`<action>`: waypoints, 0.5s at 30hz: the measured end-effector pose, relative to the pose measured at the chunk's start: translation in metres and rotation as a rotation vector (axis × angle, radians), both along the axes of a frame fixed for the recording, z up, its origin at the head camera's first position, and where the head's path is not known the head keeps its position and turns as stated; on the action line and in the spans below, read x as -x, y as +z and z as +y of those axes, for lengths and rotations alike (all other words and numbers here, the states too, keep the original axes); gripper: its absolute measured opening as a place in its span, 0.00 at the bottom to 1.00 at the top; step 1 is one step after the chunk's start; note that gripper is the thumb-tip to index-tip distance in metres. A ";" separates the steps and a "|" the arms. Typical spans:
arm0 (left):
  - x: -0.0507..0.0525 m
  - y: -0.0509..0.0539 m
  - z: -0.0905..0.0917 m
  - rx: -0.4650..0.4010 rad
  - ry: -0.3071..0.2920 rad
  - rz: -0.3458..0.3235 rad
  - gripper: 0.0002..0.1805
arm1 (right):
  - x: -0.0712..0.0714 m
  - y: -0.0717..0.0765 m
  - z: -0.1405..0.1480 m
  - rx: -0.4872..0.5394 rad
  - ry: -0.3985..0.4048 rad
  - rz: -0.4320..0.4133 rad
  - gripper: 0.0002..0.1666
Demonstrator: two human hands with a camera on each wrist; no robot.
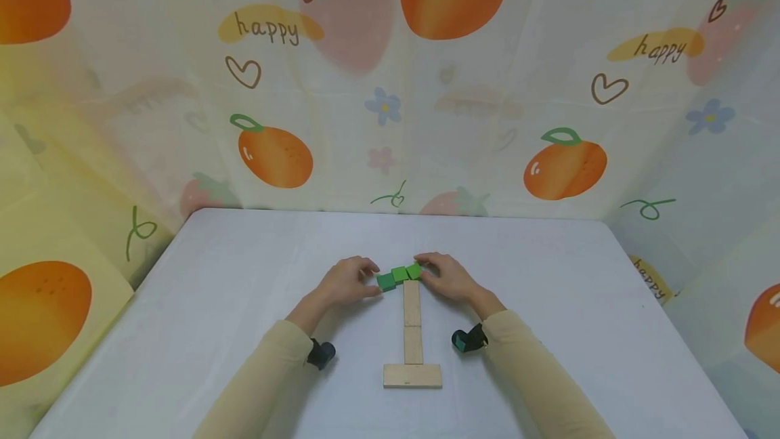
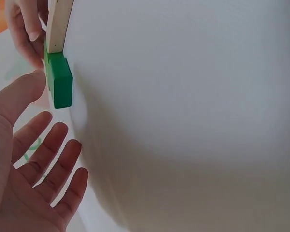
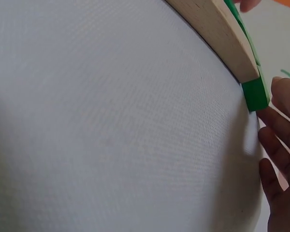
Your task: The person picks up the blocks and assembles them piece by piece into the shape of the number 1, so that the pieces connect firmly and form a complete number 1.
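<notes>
Three green blocks lie in a slanted, touching row: a darker left block [image 1: 386, 282], a middle block [image 1: 399, 274] and a right block [image 1: 414, 271]. Below them, two pale wooden planks, the upper [image 1: 412, 303] and lower [image 1: 413, 345], run end to end to a crosswise plank [image 1: 412, 376]. My left hand [image 1: 346, 281] is at the row's left end, thumb beside the dark block [image 2: 63, 87] and fingers spread. At the other end, my right hand [image 1: 449, 276] has its fingertips against the right block [image 3: 256, 94], its thumb slightly apart.
A white cloth covers the table [image 1: 213, 330]. Behind it hangs a fruit-printed curtain [image 1: 487, 154]. Dark wrist cameras sit below the left sleeve [image 1: 262, 371] and the right sleeve [image 1: 536, 371], close to either side of the planks.
</notes>
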State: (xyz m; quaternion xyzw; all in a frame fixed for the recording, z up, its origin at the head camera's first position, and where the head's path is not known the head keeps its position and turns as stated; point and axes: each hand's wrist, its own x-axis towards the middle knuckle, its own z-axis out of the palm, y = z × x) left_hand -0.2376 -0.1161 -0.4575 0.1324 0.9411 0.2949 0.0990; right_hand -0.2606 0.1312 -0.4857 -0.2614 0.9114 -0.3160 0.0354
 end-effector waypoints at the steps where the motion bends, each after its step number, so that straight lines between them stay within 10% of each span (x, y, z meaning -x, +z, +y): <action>1: 0.000 0.001 -0.001 0.003 0.001 -0.003 0.21 | -0.001 0.001 0.000 -0.005 0.000 0.003 0.22; 15: -0.011 0.017 -0.026 0.028 0.005 0.070 0.21 | -0.016 0.020 0.003 -0.046 -0.025 0.029 0.21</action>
